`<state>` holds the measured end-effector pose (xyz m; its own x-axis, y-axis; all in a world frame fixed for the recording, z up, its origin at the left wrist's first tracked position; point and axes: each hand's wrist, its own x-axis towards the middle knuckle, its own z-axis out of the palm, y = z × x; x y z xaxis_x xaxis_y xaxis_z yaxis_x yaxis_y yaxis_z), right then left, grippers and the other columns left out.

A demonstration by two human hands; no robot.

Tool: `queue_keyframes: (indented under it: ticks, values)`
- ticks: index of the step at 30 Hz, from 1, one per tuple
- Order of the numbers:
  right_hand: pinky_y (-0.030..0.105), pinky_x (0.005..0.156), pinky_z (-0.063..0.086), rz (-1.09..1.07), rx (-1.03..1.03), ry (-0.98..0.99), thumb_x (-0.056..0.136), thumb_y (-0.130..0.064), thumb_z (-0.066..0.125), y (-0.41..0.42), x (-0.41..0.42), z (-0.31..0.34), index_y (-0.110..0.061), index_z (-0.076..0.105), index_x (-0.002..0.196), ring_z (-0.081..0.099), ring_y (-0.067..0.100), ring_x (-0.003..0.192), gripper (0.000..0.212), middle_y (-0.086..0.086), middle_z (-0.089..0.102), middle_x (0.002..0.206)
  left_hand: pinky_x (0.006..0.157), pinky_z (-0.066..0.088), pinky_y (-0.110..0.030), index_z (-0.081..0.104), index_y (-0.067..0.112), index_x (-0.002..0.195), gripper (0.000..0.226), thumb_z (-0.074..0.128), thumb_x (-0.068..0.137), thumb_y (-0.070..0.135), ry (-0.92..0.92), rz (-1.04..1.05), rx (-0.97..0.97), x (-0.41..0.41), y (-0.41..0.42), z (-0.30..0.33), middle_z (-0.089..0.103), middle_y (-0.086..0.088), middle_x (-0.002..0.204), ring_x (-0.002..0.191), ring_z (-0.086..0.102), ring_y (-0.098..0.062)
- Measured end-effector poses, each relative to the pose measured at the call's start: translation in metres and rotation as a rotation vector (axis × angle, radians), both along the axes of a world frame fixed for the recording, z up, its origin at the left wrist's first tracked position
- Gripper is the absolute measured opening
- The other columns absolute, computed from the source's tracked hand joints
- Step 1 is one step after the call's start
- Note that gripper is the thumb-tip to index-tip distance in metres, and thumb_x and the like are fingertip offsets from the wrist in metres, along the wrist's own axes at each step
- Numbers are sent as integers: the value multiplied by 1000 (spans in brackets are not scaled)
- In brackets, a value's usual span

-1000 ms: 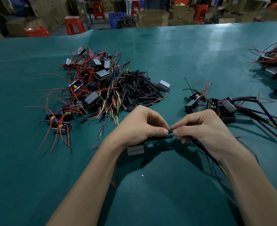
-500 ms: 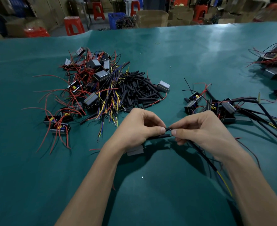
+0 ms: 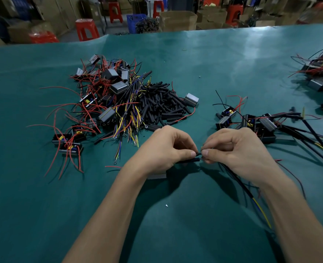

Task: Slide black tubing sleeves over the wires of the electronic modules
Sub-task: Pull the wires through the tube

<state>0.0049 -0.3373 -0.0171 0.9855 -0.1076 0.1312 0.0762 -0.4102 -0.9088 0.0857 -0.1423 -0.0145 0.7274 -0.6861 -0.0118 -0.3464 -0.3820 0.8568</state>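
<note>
Black sleeve (image 3: 188,160) between both pinching hands

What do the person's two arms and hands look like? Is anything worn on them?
Both forearms are bare up to the picture's edge: no sleeves show. The left hand and right hand wear no gloves, rings, watch or wristband. The fingers have short, plain nails.

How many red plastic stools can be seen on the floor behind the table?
5: one stool at left near the table edge, one behind it, one beside the blue crate, one at right, one low red one far left. Others may be hidden.
</note>
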Motion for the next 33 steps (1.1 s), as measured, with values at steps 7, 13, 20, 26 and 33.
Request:
queue_keyframes:
  ticks: [7,13,20,26,33]
  values:
    - [30,69,63,3,-96,-57,77,5,83,4,1,1,-16,79,69,74,18,62,23,-3,71,77,73,56,-36,79,13,82,8,76,85,6,37,-8,18,5,-5,5,74,-2,70,62,65,-12]
    - [25,69,60,19,20,1,76,8,82,4,0,1,-8,80,72,75,21,65,17,3,71,77,79,57,-41,80,17,78,10,79,82,8,42,45,9,7,-9,2,76,-1,74,67,66,-11]
    - [29,71,58,32,150,47,77,6,81,2,0,0,-8,80,74,73,25,67,14,13,74,73,64,48,-24,77,5,84,4,78,83,1,139,-4,-42,1,-4,5,72,-6,71,63,60,-10]
    - [25,68,56,25,209,54,76,4,84,4,-1,0,-11,80,77,72,20,68,16,13,75,75,73,54,-34,79,10,86,5,74,88,10,118,34,-30,-5,1,1,77,-9,81,70,63,-11]
    - [23,67,57,-13,332,139,80,2,78,5,-1,0,-11,81,80,72,18,68,13,18,75,75,79,57,-41,80,19,83,10,73,89,23,26,90,26,-8,8,1,77,2,76,71,67,-8]
